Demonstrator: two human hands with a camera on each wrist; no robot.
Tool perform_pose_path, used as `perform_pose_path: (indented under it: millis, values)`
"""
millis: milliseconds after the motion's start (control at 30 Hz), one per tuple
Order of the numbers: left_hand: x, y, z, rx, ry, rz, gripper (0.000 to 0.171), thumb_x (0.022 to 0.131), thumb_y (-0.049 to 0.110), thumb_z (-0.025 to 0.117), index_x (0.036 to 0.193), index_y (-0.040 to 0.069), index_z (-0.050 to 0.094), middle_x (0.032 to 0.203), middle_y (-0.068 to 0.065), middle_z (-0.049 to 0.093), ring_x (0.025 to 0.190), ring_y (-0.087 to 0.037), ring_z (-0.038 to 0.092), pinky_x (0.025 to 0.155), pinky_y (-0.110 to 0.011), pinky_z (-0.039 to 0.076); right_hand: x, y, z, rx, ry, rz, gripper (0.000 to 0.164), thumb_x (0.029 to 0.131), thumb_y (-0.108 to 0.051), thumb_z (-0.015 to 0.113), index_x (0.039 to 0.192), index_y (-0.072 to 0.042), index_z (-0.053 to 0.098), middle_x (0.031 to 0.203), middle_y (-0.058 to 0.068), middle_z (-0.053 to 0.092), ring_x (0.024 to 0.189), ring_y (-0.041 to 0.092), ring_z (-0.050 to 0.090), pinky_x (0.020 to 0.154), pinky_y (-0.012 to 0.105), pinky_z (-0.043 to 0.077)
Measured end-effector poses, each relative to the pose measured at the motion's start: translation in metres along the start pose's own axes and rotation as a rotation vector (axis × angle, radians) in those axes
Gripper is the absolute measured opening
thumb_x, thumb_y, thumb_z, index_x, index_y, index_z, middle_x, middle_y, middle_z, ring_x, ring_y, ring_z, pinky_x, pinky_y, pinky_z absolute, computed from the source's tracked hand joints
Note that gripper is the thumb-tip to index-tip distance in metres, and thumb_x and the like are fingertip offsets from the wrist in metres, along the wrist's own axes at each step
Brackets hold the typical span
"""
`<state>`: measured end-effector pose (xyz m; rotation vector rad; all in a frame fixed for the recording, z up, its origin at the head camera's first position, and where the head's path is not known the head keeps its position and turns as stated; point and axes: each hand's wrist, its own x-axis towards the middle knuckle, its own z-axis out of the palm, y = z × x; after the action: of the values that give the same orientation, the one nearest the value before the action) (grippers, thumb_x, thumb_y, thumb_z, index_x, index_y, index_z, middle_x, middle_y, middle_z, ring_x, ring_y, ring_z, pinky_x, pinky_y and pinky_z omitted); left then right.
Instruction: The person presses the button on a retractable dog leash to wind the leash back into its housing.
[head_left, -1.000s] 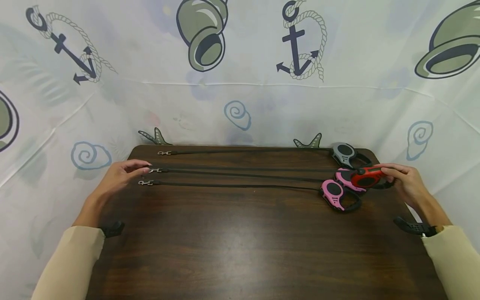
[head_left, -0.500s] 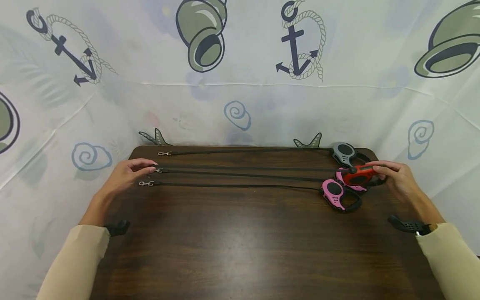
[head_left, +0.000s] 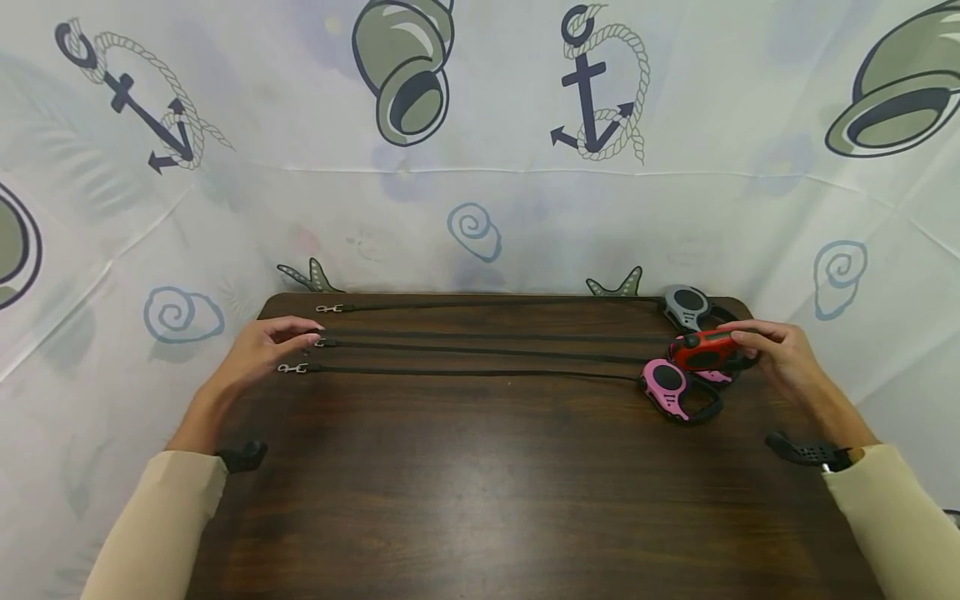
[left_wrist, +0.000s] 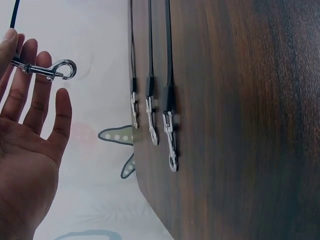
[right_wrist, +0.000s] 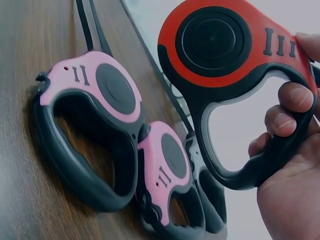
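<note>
My right hand point(head_left: 783, 358) grips the black handle of a red retractable dog leash point(right_wrist: 257, 22), its fingers curled through the loop. The casing is raised over a pink leash point(right_wrist: 150, 145) and partly covers it in the head view. At the left, thumb and fingers of my left hand point(head_left: 262, 354) pinch the black cord end just behind a metal snap hook point(left_wrist: 37, 69). That cord runs across above the table to the red casing. Another pink leash point(head_left: 665, 379) lies nearest me, and a grey one point(head_left: 686, 308) lies at the back.
Three cords lie stretched across the dark wooden table point(head_left: 480, 500), with a snap hook point(left_wrist: 171, 140) on each left end. Close behind the table's far edge hangs a white curtain point(head_left: 525, 225) with sea prints.
My right hand has brought the red leash to the left, over the pink one. My left hand has shifted a little to the right with the snap hook. The lying leashes stay put.
</note>
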<state>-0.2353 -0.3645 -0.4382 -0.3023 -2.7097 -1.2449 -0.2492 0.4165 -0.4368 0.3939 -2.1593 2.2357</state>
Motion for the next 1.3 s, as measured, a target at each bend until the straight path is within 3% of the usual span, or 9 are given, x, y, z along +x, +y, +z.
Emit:
perform_pose_path:
  millis: [200, 433, 567, 767, 900, 967, 1100, 1200, 1300]
  values:
    - [0.0, 0.01, 0.004, -0.005, -0.002, 0.013, 0.018, 0.098, 0.011, 0.077, 0.116, 0.007, 0.079, 0.104, -0.011, 0.078, 0.083, -0.012, 0.068, 0.07, -0.022, 0.052, 0.0, 0.002, 0.007, -0.004, -0.019, -0.032, 0.027, 0.105, 0.009, 0.055, 0.111, 0.001, 0.08, 0.094, -0.003, 0.074, 0.083, 0.013, 0.049, 0.066, 0.027, 0.038]
    - [-0.005, 0.04, 0.004, -0.017, -0.024, -0.002, 0.018, 0.099, 0.012, 0.076, 0.115, 0.005, 0.079, 0.105, -0.013, 0.078, 0.084, -0.021, 0.067, 0.069, -0.021, 0.051, 0.0, 0.003, 0.015, -0.033, -0.006, -0.064, 0.025, 0.104, 0.009, 0.056, 0.11, 0.003, 0.08, 0.096, -0.003, 0.075, 0.084, 0.014, 0.049, 0.066, 0.024, 0.04]
    - [-0.001, 0.025, 0.006, -0.007, -0.027, -0.008, 0.019, 0.1, 0.014, 0.076, 0.117, 0.006, 0.079, 0.106, -0.012, 0.078, 0.083, -0.016, 0.065, 0.068, -0.021, 0.05, 0.0, 0.001, 0.022, -0.043, 0.001, -0.066, 0.022, 0.103, 0.008, 0.058, 0.11, 0.005, 0.079, 0.099, -0.003, 0.077, 0.086, 0.013, 0.054, 0.07, 0.018, 0.048]
    - [0.004, 0.012, 0.009, -0.001, -0.053, 0.009, 0.024, 0.1, 0.016, 0.075, 0.121, 0.004, 0.077, 0.109, -0.007, 0.077, 0.086, -0.019, 0.064, 0.07, -0.021, 0.05, 0.001, 0.001, 0.03, -0.021, -0.003, -0.064, 0.022, 0.101, 0.01, 0.059, 0.109, 0.005, 0.08, 0.096, -0.001, 0.077, 0.078, 0.014, 0.054, 0.068, 0.018, 0.049]
    - [0.005, 0.012, 0.01, -0.011, -0.063, 0.038, 0.023, 0.1, 0.014, 0.075, 0.12, 0.003, 0.077, 0.106, -0.003, 0.077, 0.086, -0.023, 0.066, 0.07, -0.021, 0.05, 0.003, -0.001, 0.035, -0.004, -0.022, -0.063, 0.023, 0.102, 0.01, 0.058, 0.11, 0.005, 0.079, 0.1, 0.0, 0.076, 0.078, 0.014, 0.054, 0.066, 0.018, 0.05]
    - [0.007, 0.012, 0.011, -0.007, -0.065, 0.052, 0.023, 0.1, 0.015, 0.075, 0.121, 0.005, 0.077, 0.107, -0.001, 0.077, 0.087, -0.023, 0.066, 0.07, -0.021, 0.05, 0.004, -0.002, 0.037, -0.005, -0.024, -0.064, 0.023, 0.102, 0.01, 0.058, 0.11, 0.005, 0.079, 0.094, -0.002, 0.073, 0.077, 0.012, 0.053, 0.063, 0.02, 0.045]
    - [0.008, 0.017, 0.014, -0.024, -0.05, 0.028, 0.022, 0.099, 0.018, 0.078, 0.12, 0.01, 0.079, 0.106, 0.003, 0.077, 0.086, -0.021, 0.066, 0.07, -0.022, 0.051, 0.006, -0.005, 0.042, -0.007, -0.02, -0.066, 0.024, 0.101, 0.011, 0.058, 0.109, 0.004, 0.08, 0.087, -0.003, 0.071, 0.072, 0.011, 0.051, 0.059, 0.024, 0.041]
    - [0.008, 0.025, 0.017, -0.031, -0.046, 0.017, 0.022, 0.099, 0.016, 0.077, 0.119, 0.009, 0.079, 0.108, 0.0, 0.077, 0.086, -0.016, 0.067, 0.071, -0.021, 0.052, 0.007, -0.006, 0.046, -0.013, -0.023, -0.057, 0.026, 0.101, 0.011, 0.059, 0.108, 0.001, 0.081, 0.089, -0.002, 0.072, 0.069, 0.011, 0.052, 0.056, 0.022, 0.042]
    - [0.009, 0.031, 0.02, -0.025, -0.045, 0.024, 0.02, 0.099, 0.013, 0.076, 0.119, 0.007, 0.078, 0.11, -0.005, 0.077, 0.086, -0.014, 0.067, 0.072, -0.021, 0.053, 0.007, -0.008, 0.05, -0.013, -0.033, -0.044, 0.027, 0.101, 0.009, 0.059, 0.108, -0.003, 0.082, 0.091, -0.002, 0.07, 0.067, 0.011, 0.05, 0.049, 0.028, 0.031]
